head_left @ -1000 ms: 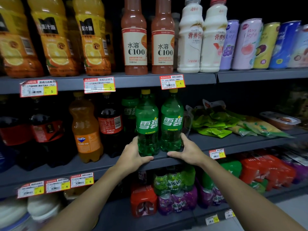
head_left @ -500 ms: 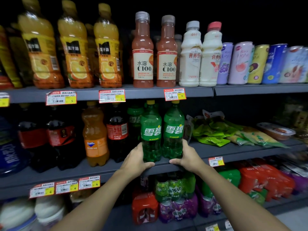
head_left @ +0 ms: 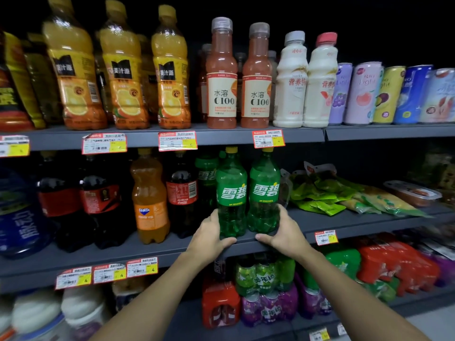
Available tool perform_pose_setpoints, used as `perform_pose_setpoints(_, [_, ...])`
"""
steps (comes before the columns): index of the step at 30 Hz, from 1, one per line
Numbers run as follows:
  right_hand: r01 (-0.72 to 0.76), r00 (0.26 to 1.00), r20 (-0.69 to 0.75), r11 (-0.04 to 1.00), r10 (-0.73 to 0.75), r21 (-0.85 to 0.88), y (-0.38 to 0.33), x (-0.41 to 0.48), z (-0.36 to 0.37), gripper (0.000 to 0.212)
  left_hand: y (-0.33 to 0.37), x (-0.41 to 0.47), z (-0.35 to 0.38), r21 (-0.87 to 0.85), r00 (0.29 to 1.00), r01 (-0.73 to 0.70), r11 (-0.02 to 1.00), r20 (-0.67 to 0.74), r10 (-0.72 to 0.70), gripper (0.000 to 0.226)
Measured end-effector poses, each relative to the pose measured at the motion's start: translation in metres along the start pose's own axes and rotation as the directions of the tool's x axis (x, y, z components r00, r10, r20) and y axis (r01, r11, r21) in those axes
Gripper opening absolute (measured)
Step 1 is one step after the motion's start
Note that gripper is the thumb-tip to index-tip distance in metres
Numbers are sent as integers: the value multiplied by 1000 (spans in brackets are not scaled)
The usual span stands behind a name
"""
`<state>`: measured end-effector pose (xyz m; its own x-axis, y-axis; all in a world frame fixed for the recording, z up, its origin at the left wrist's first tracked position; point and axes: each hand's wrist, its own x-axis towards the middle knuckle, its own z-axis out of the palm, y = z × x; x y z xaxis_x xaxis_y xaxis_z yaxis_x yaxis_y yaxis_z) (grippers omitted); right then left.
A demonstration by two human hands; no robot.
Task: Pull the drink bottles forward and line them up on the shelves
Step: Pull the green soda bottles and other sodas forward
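Left hand (head_left: 209, 238) grips left green plastic bottle (head_left: 231, 193); right hand (head_left: 283, 235) grips right green plastic bottle (head_left: 264, 190). Bottles touch, at near edge of grey shelf (head_left: 147, 254).

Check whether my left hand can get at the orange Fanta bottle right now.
Probably yes. The Fanta bottle stands with nothing in front of it, but the left hand grips the left green bottle and would have to let go first.
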<state>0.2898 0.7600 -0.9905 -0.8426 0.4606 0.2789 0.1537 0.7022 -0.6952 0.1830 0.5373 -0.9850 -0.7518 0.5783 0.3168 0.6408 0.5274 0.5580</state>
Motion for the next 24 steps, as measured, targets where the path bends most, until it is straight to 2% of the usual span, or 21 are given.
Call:
perform_pose_setpoints(2, [41, 958, -286, 999, -35, 16, -5, -19, 13, 82, -3, -14, -5, -10, 999, -20, 1000, -49, 19, 91])
perform_pose_setpoints(4, [136, 872, -474, 991, -118, 3, -23, -37, 32, 49, -13, -30, -16, -12, 980, -95, 995, -174, 92, 71])
perform_pose_setpoints(5, [196, 858, -487, 980, -164, 16, -36, -43, 45, 39, -21, -38, -24, 1, 953, -153, 988, -263, 148, 57])
perform_pose_setpoints(7, [333, 845, -458, 942, -277, 45, -67, -51, 75, 32, -40, -51, -42, 61, 855, -214, 975, -471, 217, 36])
perform_pose_setpoints(9, [426, 834, -428, 899, -349, 97, -97, -53, 104, 27, -58, -58, -61, 123, 764, -135, 983, -619, 182, 37])
perform_pose_setpoints(11, [446, 842, -412, 879, -348, 168, -123, -51, 126, 23, -72, -62, -75, 138, 715, 32, 990, -695, 74, 54])
perform_pose_setpoints(12, [431, 856, -400, 879, -327, 204, -134, -50, 135, 27, -78, -63, -80, 115, 706, 101, 988, -708, 11, 66])
perform_pose_setpoints(14, [356, 899, -351, 904, -263, 235, -149, -41, 149, 48, -84, -61, -86, 33, 724, 167, 985, -682, -100, 84])
perform_pose_setpoints(16, [237, 947, -265, 952, -181, 195, -158, -30, 159, 74, -88, -57, -87, -56, 770, 198, 979, -609, -191, 96])
perform_pose_setpoints(18, [120, 983, -159, 979, -94, 164, -166, -18, 164, 91, -89, -52, -87, -156, 794, 237, 959, -538, -284, 103])
perform_pose_setpoints(21, [11, 999, -39, 985, -4, 170, -172, -5, 167, 101, -93, -46, -85, -232, 797, 279, 932, -486, -359, 102])
perform_pose_setpoints(24, [-18, 1000, -22, 985, 22, 171, -171, 0, 168, 103, -97, -43, -84, -219, 805, 276, 936, -480, -349, 90])
